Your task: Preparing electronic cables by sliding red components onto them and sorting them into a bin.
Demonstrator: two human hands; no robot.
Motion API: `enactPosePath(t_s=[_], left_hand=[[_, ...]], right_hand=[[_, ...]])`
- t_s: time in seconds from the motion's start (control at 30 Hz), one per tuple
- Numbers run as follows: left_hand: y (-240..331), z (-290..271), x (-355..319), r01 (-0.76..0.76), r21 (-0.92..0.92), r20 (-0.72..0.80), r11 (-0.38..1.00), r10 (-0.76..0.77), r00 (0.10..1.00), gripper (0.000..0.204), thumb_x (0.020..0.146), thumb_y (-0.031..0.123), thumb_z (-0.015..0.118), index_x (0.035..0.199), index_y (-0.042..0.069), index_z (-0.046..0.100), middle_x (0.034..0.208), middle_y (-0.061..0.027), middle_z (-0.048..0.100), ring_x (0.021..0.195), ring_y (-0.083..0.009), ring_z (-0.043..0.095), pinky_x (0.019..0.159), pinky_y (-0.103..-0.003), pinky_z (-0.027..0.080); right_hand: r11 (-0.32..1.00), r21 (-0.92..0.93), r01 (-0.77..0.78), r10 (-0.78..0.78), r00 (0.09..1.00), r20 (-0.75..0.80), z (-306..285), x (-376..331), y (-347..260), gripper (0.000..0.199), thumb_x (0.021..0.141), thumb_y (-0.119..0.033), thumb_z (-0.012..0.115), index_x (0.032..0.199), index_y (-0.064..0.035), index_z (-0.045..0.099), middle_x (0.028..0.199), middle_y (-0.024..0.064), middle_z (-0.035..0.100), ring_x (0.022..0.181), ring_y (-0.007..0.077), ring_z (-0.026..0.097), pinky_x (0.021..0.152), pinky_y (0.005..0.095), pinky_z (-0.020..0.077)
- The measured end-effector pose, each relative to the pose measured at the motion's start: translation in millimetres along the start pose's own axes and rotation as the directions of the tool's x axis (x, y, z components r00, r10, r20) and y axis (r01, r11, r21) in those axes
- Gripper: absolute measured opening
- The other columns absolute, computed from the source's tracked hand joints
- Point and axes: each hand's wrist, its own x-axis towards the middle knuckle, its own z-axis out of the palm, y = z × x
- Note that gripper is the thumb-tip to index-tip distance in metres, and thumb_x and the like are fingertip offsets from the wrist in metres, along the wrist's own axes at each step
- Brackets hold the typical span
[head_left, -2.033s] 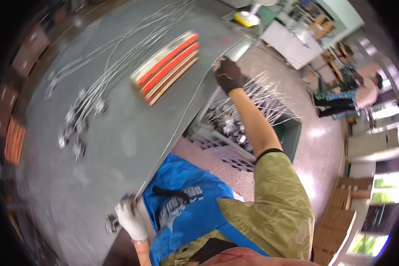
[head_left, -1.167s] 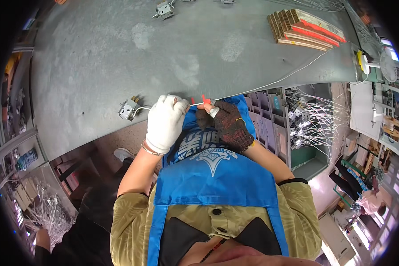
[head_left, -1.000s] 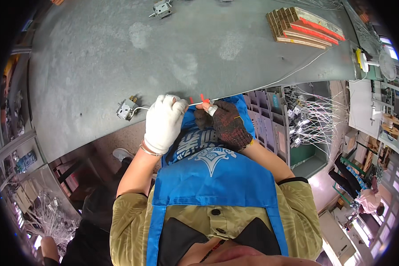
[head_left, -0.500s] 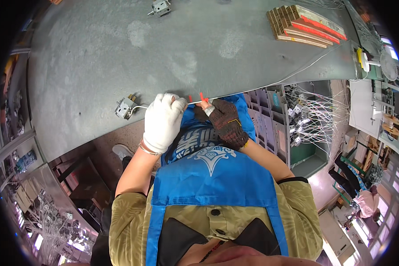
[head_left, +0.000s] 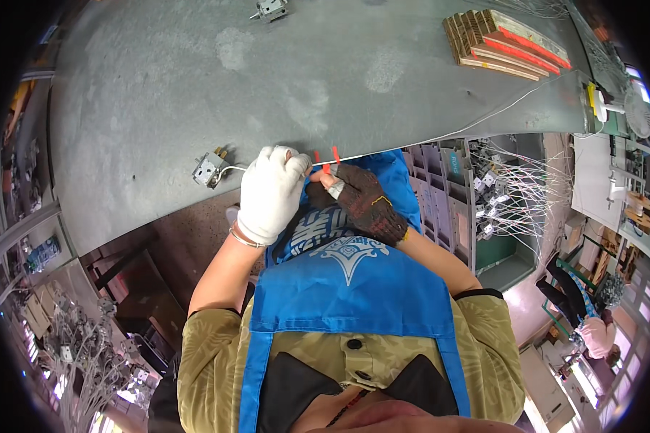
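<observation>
My left hand [head_left: 271, 193], in a white glove, is closed around a thin white wire [head_left: 350, 157] at the table's front edge. From the left side of that fist the wire runs to a small metal switch-like device [head_left: 208, 169] lying on the table. My right hand [head_left: 367, 207] wears a dark knitted glove, with the thumb bare at its tip and wrapped lower down. Its thumb and fingers are pinched at the wire, close beside the left hand, where a bit of red tape [head_left: 326, 169] shows. Another red strip [head_left: 336, 154] stands up at the table edge just beyond.
A grey metal table [head_left: 159, 94] spreads before me. At its far right lies a stack of wooden boards [head_left: 509, 47] with red edges; a second metal device [head_left: 269, 9] sits at the far edge. Right of me is a bin of wired devices [head_left: 491, 198]. A person [head_left: 592, 332] is farther right.
My right hand has slid a little left along the wire, nearer to my left hand, and the red tape at its thumb has shifted too. The whole view has moved slightly.
</observation>
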Motion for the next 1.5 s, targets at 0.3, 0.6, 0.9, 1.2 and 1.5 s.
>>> enactPosePath(t_s=[0.3,0.6,0.9,1.2,1.5], left_hand=[[-0.6,-4.1,1.4,0.003,-0.033,0.037,0.999,-0.002,0.999,0.013,0.076,0.007,0.066,0.089,0.009,0.066,0.088,-0.0060,0.060,0.086,-0.0272,0.059,0.071,-0.038,0.052],[-1.3,-6.4,5.4,0.007,-0.028,0.099,1.000,-0.005,0.995,0.023,0.076,0.007,0.065,0.097,0.015,0.072,0.085,-0.0034,0.060,0.085,-0.0260,0.060,0.069,-0.036,0.052],[8.7,-3.6,14.4,0.006,-0.025,0.035,1.000,-0.005,0.999,0.023,0.075,0.006,0.065,0.095,0.015,0.072,0.084,-0.0030,0.059,0.085,-0.0260,0.059,0.069,-0.037,0.052],[4.0,-6.7,18.1,0.055,-0.150,0.089,0.987,-0.042,0.995,0.020,0.075,-0.001,0.065,0.091,0.010,0.070,0.085,-0.0058,0.063,0.082,-0.0277,0.061,0.070,-0.037,0.051],[8.9,-18.6,11.8,0.175,-0.296,0.185,0.939,-0.124,0.975,0.021,0.076,-0.003,0.070,0.096,0.003,0.067,0.088,-0.0090,0.066,0.083,-0.0279,0.062,0.072,-0.035,0.051]], right_hand=[[0.997,-0.075,0.024,-0.025,1.000,-0.004,5.2,5.3,-0.3,0.022,0.098,-0.017,0.058,0.110,-0.0020,0.068,0.084,0.0149,0.065,0.072,0.0265,0.062,0.063,0.0353,0.0484],[0.998,0.053,0.043,-0.041,0.999,-0.030,4.8,7.3,-2.2,0.029,0.100,-0.023,0.058,0.100,0.0034,0.068,0.081,0.0129,0.069,0.073,0.0167,0.065,0.065,0.0317,0.0504],[0.999,0.025,0.045,-0.044,0.997,-0.058,5.2,1.5,-2.0,0.022,0.096,-0.013,0.061,0.113,-0.0016,0.068,0.093,0.0142,0.070,0.085,0.0225,0.067,0.073,0.0331,0.0530],[0.814,0.484,-0.321,0.271,0.947,0.173,-7.5,-11.0,1.4,0.028,0.098,-0.022,0.057,0.105,0.0019,0.069,0.091,0.0100,0.071,0.083,0.0151,0.065,0.077,0.0299,0.0522],[0.701,0.698,-0.146,0.291,0.952,-0.094,-91.5,-41.7,11.1,0.033,0.094,-0.026,0.066,0.119,-0.0058,0.062,0.098,0.0017,0.064,0.081,0.0108,0.057,0.065,0.0255,0.0448]])
